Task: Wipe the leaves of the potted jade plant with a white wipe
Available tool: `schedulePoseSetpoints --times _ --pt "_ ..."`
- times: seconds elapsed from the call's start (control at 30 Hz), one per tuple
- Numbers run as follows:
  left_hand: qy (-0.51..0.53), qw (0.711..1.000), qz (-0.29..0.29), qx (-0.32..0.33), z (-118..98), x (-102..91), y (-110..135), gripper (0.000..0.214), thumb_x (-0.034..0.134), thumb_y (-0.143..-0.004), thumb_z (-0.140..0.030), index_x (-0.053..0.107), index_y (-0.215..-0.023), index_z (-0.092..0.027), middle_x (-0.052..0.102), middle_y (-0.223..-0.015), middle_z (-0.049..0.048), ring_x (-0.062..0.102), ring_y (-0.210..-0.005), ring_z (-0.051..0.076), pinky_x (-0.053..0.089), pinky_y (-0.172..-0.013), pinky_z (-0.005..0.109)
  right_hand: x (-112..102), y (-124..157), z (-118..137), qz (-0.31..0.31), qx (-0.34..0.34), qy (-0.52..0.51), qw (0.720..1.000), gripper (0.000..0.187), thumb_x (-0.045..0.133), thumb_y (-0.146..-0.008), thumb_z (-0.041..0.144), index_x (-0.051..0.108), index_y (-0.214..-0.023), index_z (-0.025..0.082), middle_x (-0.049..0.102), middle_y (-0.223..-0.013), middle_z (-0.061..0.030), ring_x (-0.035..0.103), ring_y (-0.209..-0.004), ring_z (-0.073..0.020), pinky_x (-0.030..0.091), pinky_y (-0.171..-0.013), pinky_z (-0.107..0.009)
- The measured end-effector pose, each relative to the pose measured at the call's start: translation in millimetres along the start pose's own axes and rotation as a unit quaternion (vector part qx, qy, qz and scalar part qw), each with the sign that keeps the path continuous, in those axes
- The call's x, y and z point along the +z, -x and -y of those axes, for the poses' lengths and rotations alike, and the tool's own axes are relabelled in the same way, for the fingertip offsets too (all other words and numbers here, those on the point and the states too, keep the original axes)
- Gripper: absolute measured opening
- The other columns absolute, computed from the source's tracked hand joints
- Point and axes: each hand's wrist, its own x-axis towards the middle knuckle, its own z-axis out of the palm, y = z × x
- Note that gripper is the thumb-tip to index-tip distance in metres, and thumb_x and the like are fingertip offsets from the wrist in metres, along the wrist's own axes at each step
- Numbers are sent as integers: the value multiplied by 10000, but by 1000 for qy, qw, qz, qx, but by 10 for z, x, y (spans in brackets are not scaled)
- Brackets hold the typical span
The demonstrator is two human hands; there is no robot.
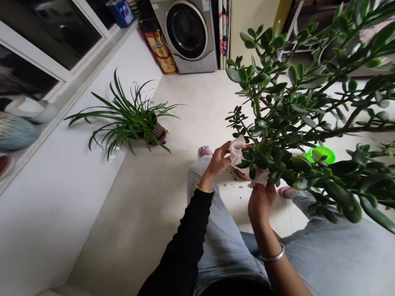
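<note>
Fingers of the left hand (218, 159): pinched nearly closed on a pale pink tissue (237, 151), pressed at the leaves. Right hand (261, 201): fingers curled in close on a second tissue (259, 177), fingertips partly hidden by foliage, so exact gap can't be told.

Workpiece is the jade plant (277, 107), in front of the person and off to their right, over an orange pot (241, 174) between the legs. Long axis runs from the pot out to the right, crown spread up and right, lower branches nearly level over the right thigh. Left tissue stands longer than wide, top end up; right one bunched, lying crosswise.

Room: open tile floor (185, 111) left of the pot, out to the strap-leaved plant (129, 111) by the white wall (61, 185). Tight on the right: branches crowd the right forearm, green basin (332, 154) sits behind foliage. Soil crumbs (240, 188) beside the pot.

Labels: red-and-yellow one on the big bottle (159, 47) by the front-load washer (187, 31), plus white lettering on the blue box (121, 12); can't read either.
</note>
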Motion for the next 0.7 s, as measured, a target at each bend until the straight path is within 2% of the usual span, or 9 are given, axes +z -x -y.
schedulePoseSetpoints --times 0.07,0.13,0.23,0.3,0.43,0.6,0.7 --pt "-57 993 85 52 -199 -4 -42 255 789 -817 -346 805 -1029 -206 782 -965 72 728 -936 209 588 -877 314 51 -27 24 -14 7 -28 999 483 737 -728 365 738 -1175 181 775 -1196 -109 695 -1091 -245 544 -888 -354" --pt "-95 981 144 90 -360 27 -73 206 738 -831 -242 809 -1020 -207 773 -993 68 718 -973 206 571 -898 304 102 -50 45 -27 7 -52 998 432 751 -705 352 737 -1104 186 773 -1142 -90 691 -1059 -232 549 -891 -350" --pt "-103 972 191 90 -491 96 -88 229 661 -820 -137 809 -982 -201 768 -1025 72 721 -963 182 564 -865 265 148 -75 44 -41 -7 -58 997 361 754 -708 332 715 -1042 202 755 -1072 -54 672 -980 -202 544 -814 -315" --pt "-101 973 195 76 -514 127 -80 212 645 -807 -111 802 -928 -188 766 -1009 75 723 -936 172 562 -836 248 161 -93 29 -40 -25 -52 998 312 742 -714 294 704 -1010 203 739 -1033 -35 651 -915 -180 528 -762 -293" --pt "-102 976 192 32 -491 133 -63 149 685 -810 -130 799 -901 -162 765 -939 68 714 -876 162 558 -800 243 186 -145 24 -65 -71 -45 994 292 776 -656 232 696 -932 180 725 -958 -19 629 -843 -160 538 -765 -290" --pt "-75 979 191 -1 -409 113 -83 134 721 -823 -181 792 -919 -120 755 -879 48 690 -858 150 553 -818 253 189 -212 16 -79 -89 -31 992 292 821 -641 259 694 -887 167 692 -823 19 603 -770 -138 536 -705 -261" --pt "-56 982 179 -4 -352 118 -87 150 734 -829 -209 797 -933 -121 743 -828 38 675 -831 146 554 -813 261 142 -264 -50 -92 -106 -4 990 302 802 -648 279 700 -908 164 709 -852 4 613 -778 -146 552 -727 -278"
